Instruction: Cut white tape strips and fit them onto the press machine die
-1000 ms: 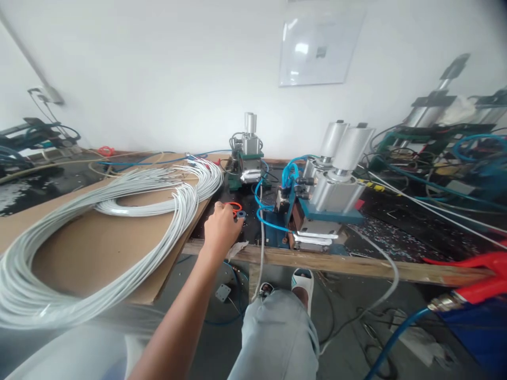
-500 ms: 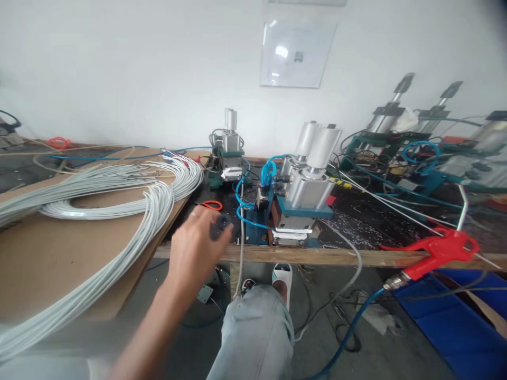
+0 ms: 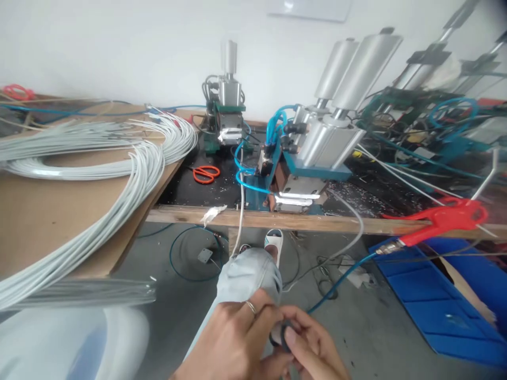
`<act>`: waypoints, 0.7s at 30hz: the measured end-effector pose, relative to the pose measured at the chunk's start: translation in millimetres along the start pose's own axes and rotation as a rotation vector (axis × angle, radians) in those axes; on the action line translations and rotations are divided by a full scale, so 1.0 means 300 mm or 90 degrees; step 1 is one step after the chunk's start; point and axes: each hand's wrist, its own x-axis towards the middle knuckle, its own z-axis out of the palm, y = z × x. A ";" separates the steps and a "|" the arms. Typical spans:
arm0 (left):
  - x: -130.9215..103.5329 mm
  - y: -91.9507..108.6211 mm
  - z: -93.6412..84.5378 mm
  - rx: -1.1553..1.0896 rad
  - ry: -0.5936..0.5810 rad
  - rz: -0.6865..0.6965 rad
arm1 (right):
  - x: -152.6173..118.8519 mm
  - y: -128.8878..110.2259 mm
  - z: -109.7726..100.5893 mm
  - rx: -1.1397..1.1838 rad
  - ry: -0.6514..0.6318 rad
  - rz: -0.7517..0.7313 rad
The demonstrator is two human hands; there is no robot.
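In front of my lap, both hands meet around a small black ring-shaped roll (image 3: 284, 338), which looks like a roll of tape. My left hand (image 3: 233, 332), with a ring on one finger, is closed, its fingertips on the roll's left side. My right hand (image 3: 315, 345) is closed too, with its thumb pressed over the roll's right edge. Fingers cover much of the roll. Beyond the hands are my knee (image 3: 249, 274) and the bench's wooden edge (image 3: 186, 215). Orange-handled scissors (image 3: 206, 174) lie on the black bench top.
Bundles of white cable (image 3: 146, 184) lie on cardboard (image 3: 51, 227) at left. A pneumatic machine (image 3: 312, 153) stands centre right, with a smaller one (image 3: 229, 100) behind. A red air gun (image 3: 443, 219) hangs at the right edge. Blue bins (image 3: 447, 301) sit below. White scrap (image 3: 214, 214) lies on the edge.
My left hand has come back from over the bench edge to my lap, bringing the black roll. My right hand has come into view and holds it too. The view has tilted down.
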 end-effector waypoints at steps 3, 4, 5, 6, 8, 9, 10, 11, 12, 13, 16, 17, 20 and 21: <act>-0.019 0.010 -0.001 -0.058 0.016 -0.047 | -0.002 0.040 -0.025 0.118 0.017 0.033; -0.024 0.009 0.000 -0.066 0.014 -0.047 | -0.001 0.054 -0.031 0.146 0.015 0.043; -0.028 0.007 0.003 -0.067 0.009 -0.044 | 0.000 0.067 -0.035 0.167 0.008 0.050; -0.031 0.002 0.005 -0.067 0.004 -0.040 | 0.002 0.078 -0.038 0.179 -0.003 0.054; -0.035 -0.008 0.010 -0.077 -0.004 -0.028 | 0.007 0.090 -0.038 0.184 -0.018 0.052; -0.035 -0.013 0.011 -0.081 -0.002 -0.015 | 0.009 0.092 -0.036 0.179 -0.022 0.050; -0.035 -0.017 0.011 -0.081 -0.001 -0.001 | 0.011 0.091 -0.033 0.175 -0.026 0.049; -0.034 -0.019 0.009 -0.076 0.000 0.014 | 0.013 0.089 -0.029 0.171 -0.029 0.050; -0.034 -0.020 0.005 -0.068 0.000 0.031 | 0.014 0.085 -0.024 0.167 -0.031 0.053; -0.033 -0.019 -0.001 -0.053 -0.005 0.040 | 0.014 0.082 -0.019 0.163 -0.031 0.057; -0.036 -0.007 -0.027 -0.030 -0.034 0.019 | -0.001 0.073 -0.006 0.155 -0.022 0.075; -0.040 -0.001 -0.036 -0.039 -0.051 0.003 | -0.010 0.069 -0.004 0.148 -0.025 0.085; -0.060 0.018 -0.056 -0.068 -0.121 -0.053 | -0.038 0.058 -0.011 0.112 -0.059 0.103; -0.069 0.026 -0.059 -0.067 -0.141 -0.065 | -0.044 0.054 -0.018 0.094 -0.070 0.099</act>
